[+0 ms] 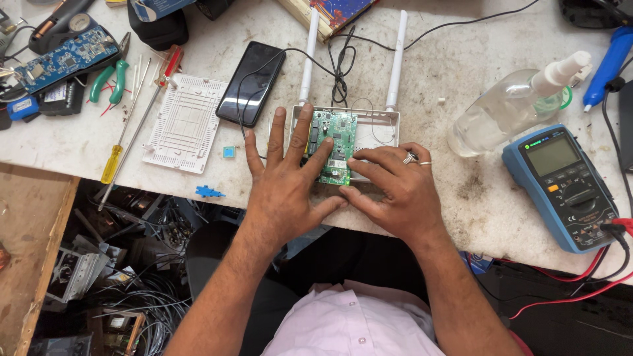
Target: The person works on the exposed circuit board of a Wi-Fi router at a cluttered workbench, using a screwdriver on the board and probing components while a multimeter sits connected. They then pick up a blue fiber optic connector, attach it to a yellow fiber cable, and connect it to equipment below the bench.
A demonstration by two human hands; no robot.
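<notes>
Circuit board is pinned flat in its white case by spread left hand and right hand, steadying it; phone at ten o'clock.

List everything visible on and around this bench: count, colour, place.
circuit board: 1, green, in open router base, centre
router base: 1, white, two antennas, centre
router cover: 1, white, left of centre
phone: 1, black, behind cover
screwdriver: 1, yellow handle, left
pliers: 1, green handles, far left
spray bottle: 1, clear, right
multimeter: 1, blue, right edge
left hand: flat on the board
right hand: fingertips on the board
</notes>
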